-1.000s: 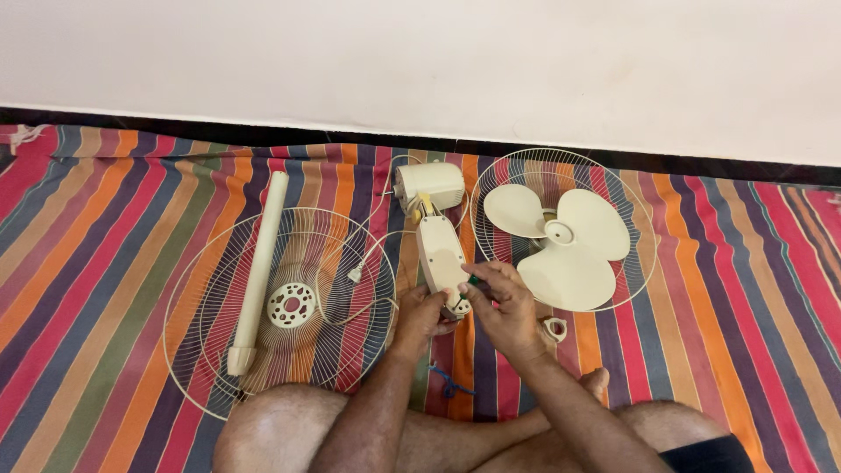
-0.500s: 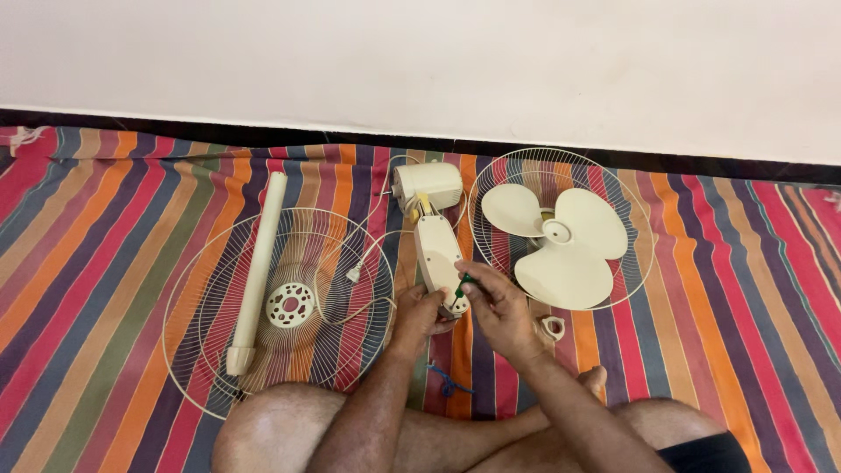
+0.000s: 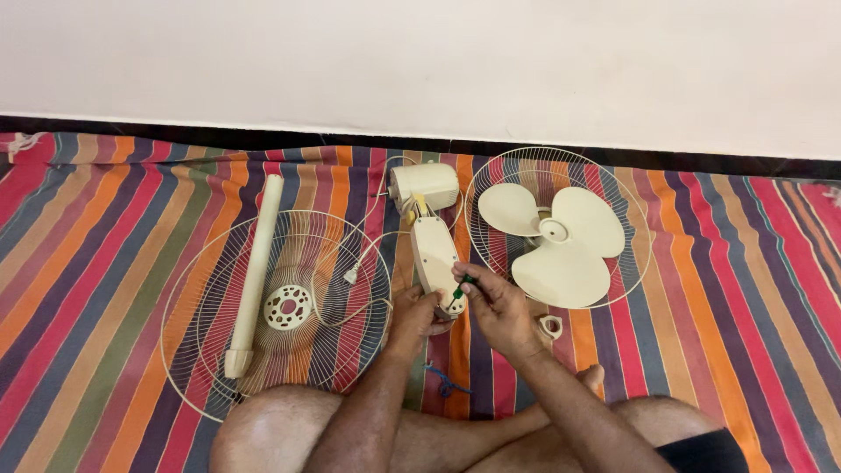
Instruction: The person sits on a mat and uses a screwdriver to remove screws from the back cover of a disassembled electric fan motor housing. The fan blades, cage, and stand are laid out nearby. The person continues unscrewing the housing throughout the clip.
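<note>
Head view: right hand (image 3: 492, 308) grips green screwdriver (image 3: 462, 285) at fan neck (image 3: 435, 256).

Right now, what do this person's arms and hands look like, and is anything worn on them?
Both forearms are bare to the bottom of the picture: no sleeves or gloves show. The left hand and the right hand have no watch or bracelet at the wrists, and no ring is plain to see. The forearms are hairy. The only clothing in view is a dark garment at the lower right.
</note>
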